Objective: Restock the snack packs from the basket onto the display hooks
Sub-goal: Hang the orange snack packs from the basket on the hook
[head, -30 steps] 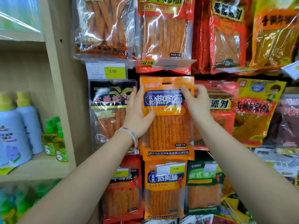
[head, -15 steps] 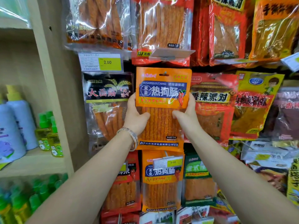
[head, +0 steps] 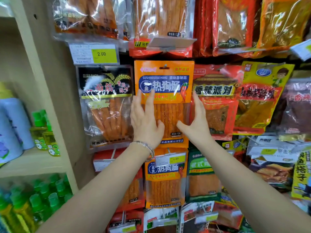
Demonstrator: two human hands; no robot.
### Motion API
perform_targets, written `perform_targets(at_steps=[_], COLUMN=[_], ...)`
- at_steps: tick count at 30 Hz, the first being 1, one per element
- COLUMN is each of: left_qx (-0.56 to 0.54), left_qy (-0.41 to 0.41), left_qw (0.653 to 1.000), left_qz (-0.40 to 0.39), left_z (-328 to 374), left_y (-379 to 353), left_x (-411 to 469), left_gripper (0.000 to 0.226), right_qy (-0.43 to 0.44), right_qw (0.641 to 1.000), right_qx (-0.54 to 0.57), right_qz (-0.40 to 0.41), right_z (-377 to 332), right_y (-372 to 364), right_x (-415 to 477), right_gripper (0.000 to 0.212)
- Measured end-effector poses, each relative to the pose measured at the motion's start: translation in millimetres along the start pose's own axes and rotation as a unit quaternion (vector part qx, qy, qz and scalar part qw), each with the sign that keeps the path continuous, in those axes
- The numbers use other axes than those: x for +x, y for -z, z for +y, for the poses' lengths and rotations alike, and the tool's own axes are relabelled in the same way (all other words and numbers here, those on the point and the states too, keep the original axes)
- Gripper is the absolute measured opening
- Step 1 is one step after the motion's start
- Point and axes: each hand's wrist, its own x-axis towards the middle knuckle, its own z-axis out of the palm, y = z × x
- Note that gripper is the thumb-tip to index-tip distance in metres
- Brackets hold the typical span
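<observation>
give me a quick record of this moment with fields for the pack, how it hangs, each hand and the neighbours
item: orange snack pack, upright, front facing out
hanging: metal hook shows through its top hole
left: left hand, fingers straight, over the pack's left edge, gripping nothing
right: right hand, fingers straight, at the pack's right edge, gripping nothing
neighbours: black pack to the left, red pack to the right
below: lower orange pack, same design

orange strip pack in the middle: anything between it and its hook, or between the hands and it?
Nothing visible. The orange pack already hangs with the hook tip showing through its hang hole. Left hand and right hand, both open, are right at its front with no other pack between.
</observation>
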Motion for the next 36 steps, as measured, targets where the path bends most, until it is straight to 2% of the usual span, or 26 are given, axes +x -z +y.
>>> perform_targets(at_steps=[4, 10, 14, 16, 19, 22, 25, 27, 30, 33, 36], left_qx=[0.120, 0.203, 0.107, 0.047, -0.004, -0.020, -0.013, -0.011, -0.014, 0.035, 0.088], left_qy=[-0.056, -0.104, -0.149, -0.117, -0.057, -0.008, 0.029, 0.042, 0.035, -0.017, -0.062], left_qw=[0.991, 0.973, 0.981, 0.988, 0.994, 0.996, 0.997, 0.997, 0.998, 0.999, 0.991], left_qz=[-0.022, -0.017, -0.058, -0.092, -0.098, -0.084, -0.072, -0.071, -0.055, 0.008, 0.075], left_z=[22, 57, 83, 92, 96, 93, 91, 91, 94, 101, 106], left_y=[-15, -44, -72, -86, -102, -112, -117, -119, -117, -110, -104], left_x=[-4, 0, 4, 10, 18, 21, 19, 15, 8, 0, -5], left_gripper=[0.071, 0.076, 0.072, 0.066, 0.065, 0.066, 0.069, 0.070, 0.066, 0.058, 0.049], right_qy=[0.015, -0.037, -0.079, -0.114, -0.161, -0.193, -0.230, -0.234, -0.227, -0.195, -0.140], right_qw=[0.999, 0.991, 0.988, 0.987, 0.983, 0.977, 0.959, 0.953, 0.953, 0.960, 0.981], right_qx=[-0.014, -0.012, -0.014, 0.005, 0.066, 0.090, 0.160, 0.185, 0.191, 0.192, 0.136], right_qz=[0.038, 0.128, 0.130, 0.116, 0.058, 0.008, -0.034, -0.056, -0.066, -0.051, -0.005], right_z=[12, 39, 65, 77, 91, 99, 102, 102, 106, 116, 118], right_y=[24, 82, 114, 123, 129, 129, 125, 122, 119, 117, 120], right_x=[-5, 11, 31, 47, 70, 88, 102, 108, 109, 103, 100], right_gripper=[0.068, 0.056, 0.061, 0.065, 0.069, 0.077, 0.079, 0.080, 0.093, 0.078, 0.057])
